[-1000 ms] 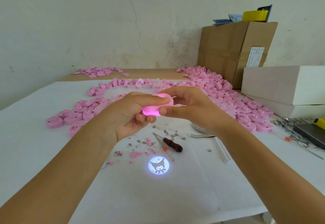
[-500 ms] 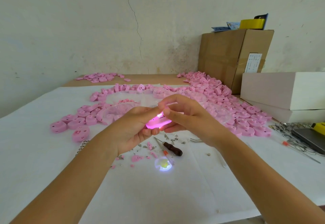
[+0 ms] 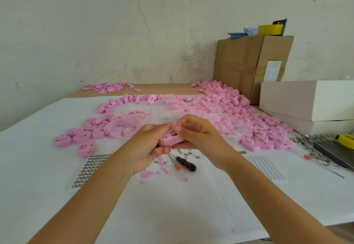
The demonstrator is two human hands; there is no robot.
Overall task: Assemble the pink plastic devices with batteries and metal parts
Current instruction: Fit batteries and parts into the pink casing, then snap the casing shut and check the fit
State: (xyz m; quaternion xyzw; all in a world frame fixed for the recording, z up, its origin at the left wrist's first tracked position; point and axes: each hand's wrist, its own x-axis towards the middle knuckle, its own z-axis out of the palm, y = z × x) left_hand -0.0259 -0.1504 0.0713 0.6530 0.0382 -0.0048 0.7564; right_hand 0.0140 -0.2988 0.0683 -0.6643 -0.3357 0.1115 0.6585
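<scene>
Gripped in both hands, one pink device is held just above the white table, in front of the person: left hand curled under and round its left side, right hand pinching its upper right edge between thumb and forefinger. Beneath the hands lie a dark-handled screwdriver, small metal parts and pink scraps, with a sheet of button batteries to the left. Clear dishes of pink pieces stand behind the hands, ringed by loose pink shells.
</scene>
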